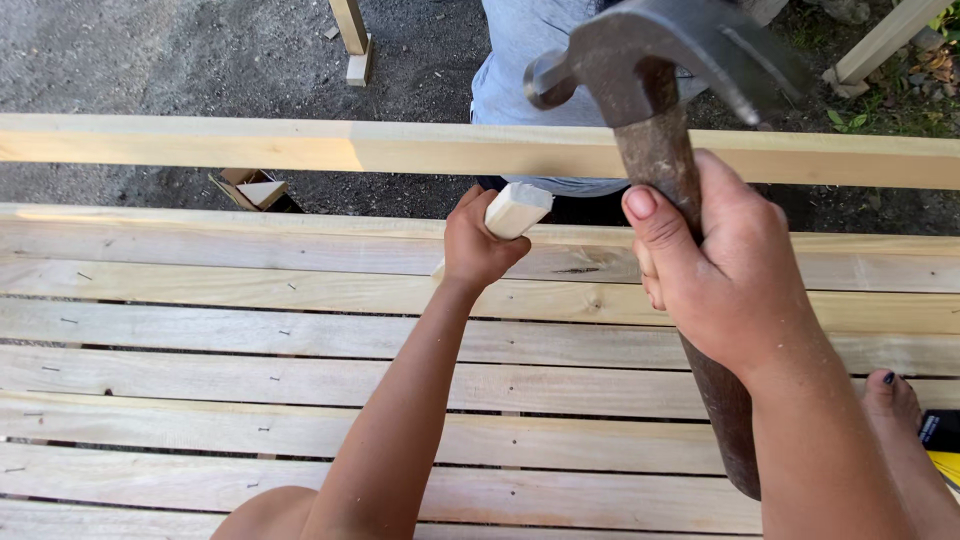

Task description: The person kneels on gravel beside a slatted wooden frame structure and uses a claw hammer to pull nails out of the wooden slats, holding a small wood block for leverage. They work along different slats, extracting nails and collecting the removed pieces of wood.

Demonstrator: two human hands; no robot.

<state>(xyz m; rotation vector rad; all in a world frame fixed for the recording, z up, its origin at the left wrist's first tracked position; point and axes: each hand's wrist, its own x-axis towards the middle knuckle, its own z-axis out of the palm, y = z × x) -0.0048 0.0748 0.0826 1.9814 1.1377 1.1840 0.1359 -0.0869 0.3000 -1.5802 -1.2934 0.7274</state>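
Note:
My right hand [725,270] grips the dark wooden handle of a claw hammer [650,70], its steel head raised near the top of the view. My left hand [478,245] is closed around a short pale wooden block [518,208], held upright against the slatted wooden surface [200,330] just below a long horizontal rail [300,147]. The hammer head hangs above and to the right of the block.
A person in a light grey shirt [515,60] stands beyond the rail. Nail heads dot the planks. A bare foot [890,400] rests at the right, beside a black and yellow object [942,440]. Wood offcuts [258,190] lie on the gravel.

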